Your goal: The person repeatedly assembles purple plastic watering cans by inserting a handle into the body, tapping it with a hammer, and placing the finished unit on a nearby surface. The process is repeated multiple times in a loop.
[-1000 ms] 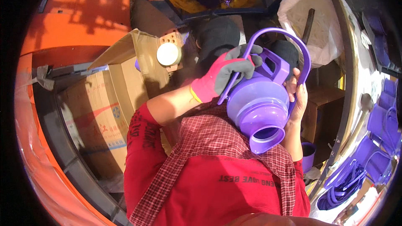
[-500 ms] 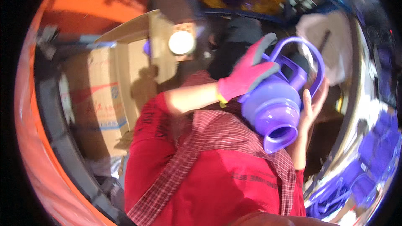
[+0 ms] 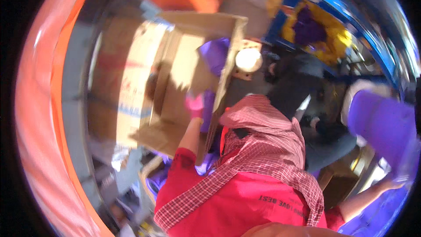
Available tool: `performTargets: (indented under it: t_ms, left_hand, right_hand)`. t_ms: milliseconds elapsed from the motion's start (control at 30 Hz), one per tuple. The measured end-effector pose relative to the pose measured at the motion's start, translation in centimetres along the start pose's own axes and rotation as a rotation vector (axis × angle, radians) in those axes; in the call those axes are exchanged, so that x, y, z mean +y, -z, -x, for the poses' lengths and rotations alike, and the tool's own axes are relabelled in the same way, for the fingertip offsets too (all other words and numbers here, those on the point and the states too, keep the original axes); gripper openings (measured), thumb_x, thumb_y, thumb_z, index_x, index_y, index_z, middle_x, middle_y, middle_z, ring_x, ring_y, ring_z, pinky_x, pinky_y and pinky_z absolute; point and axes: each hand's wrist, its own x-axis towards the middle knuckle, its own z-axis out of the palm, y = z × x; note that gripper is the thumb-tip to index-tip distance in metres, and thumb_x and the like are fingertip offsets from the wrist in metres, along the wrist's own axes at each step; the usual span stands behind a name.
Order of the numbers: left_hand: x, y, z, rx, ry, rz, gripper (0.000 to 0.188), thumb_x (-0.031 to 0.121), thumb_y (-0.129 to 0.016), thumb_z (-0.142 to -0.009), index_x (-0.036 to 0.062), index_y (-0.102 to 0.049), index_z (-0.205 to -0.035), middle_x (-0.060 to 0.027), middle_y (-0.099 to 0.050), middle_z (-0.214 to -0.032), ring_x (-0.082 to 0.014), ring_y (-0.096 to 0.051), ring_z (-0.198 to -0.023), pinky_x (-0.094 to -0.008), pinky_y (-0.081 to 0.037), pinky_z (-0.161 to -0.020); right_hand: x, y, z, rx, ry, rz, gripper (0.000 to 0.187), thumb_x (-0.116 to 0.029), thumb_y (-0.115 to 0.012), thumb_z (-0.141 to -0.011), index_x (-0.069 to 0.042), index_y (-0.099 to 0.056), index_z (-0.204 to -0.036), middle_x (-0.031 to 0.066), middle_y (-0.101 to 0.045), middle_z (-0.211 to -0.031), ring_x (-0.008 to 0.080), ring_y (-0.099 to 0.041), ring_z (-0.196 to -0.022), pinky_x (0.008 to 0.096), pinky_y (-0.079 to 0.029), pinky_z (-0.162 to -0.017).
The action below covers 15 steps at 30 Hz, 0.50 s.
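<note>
1. Has left hand (image 3: 194, 105) inside cardboard box (image 3: 188, 57), beside purple piece (image 3: 208, 109) near right edge; too blurred to tell grip.
2. Beyond that edge, has right hand (image 3: 389, 185) by purple vessel (image 3: 381, 123); cannot tell grip.
3. Probably light, stiff, slippery; best held around sides.

Red shirt (image 3: 228, 204): dark lettering (image 3: 278, 204) across the front, upside down in this view, partly legible. Cardboard box (image 3: 173, 72): blurred reddish print (image 3: 136, 88) and blue band (image 3: 133, 110) on the side; characters not readable.
</note>
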Motion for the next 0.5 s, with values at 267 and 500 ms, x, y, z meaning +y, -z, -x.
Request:
performTargets:
  t_ms: [267, 500]
  left_hand:
    - [0.4, -6.3, -3.1, -0.414, -0.166, -0.276, 0.044, 0.03, -0.056, -0.095, 0.0025, -0.055, -0.13, -0.0161, -0.059, -0.129, -0.0289, -0.055, -0.12, -0.0428, -0.043, -0.101]
    - [11.9, -8.9, -0.1, -0.844, -0.366, -0.024, 0.04, 0.027, -0.059, -0.094, 0.004, -0.058, -0.126, -0.0145, -0.061, -0.125, -0.0284, -0.057, -0.115, -0.0421, -0.045, -0.098]
  right_hand:
    - [-11.7, 27.9, 6.0, 0.883, 0.342, -0.053, 0.03, -0.008, -0.059, -0.097, 0.003, -0.06, -0.125, 0.0152, -0.065, -0.105, 0.0205, -0.065, -0.077, 0.0315, -0.055, -0.067]
    - [-5.2, 31.9, 7.6, 1.205, 0.126, 0.535, 0.029, -0.028, -0.069, -0.092, -0.004, -0.059, -0.081, 0.0054, -0.06, -0.066, 0.0134, -0.052, -0.051, 0.0279, -0.039, -0.05]
